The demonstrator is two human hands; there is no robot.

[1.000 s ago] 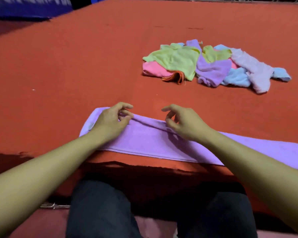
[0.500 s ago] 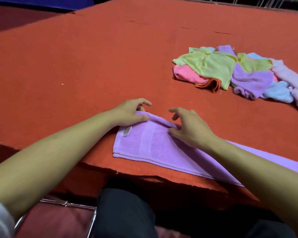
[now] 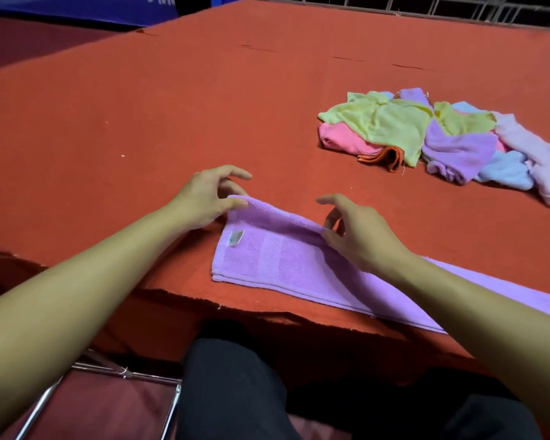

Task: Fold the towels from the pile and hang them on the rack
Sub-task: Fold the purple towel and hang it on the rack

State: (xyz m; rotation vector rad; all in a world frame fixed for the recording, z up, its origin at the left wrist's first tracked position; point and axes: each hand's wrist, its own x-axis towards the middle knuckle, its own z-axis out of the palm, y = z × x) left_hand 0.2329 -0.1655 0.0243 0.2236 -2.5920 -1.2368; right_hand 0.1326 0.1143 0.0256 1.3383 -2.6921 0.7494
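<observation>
A purple towel (image 3: 283, 258), folded lengthwise into a long strip, lies along the near edge of the red table (image 3: 172, 106); a small white label shows near its left end. My left hand (image 3: 210, 198) pinches the towel's far left corner between thumb and fingers. My right hand (image 3: 359, 233) pinches the far long edge a little to the right and lifts it slightly. The strip runs on under my right forearm and out of view at the right. The pile of towels (image 3: 426, 138), yellow-green, pink, orange, purple, blue and pale lilac, lies crumpled at the right middle of the table.
A metal grid (image 3: 458, 7) runs along the table's far edge at the top right. A blue banner (image 3: 77, 4) is at the top left. Below the table edge are my dark-trousered legs (image 3: 235, 392) and a chrome chair frame (image 3: 108, 373).
Both hands have worked leftward along the towel's far edge; my left hand now holds the end corner. The label has come into sight and the view has turned left.
</observation>
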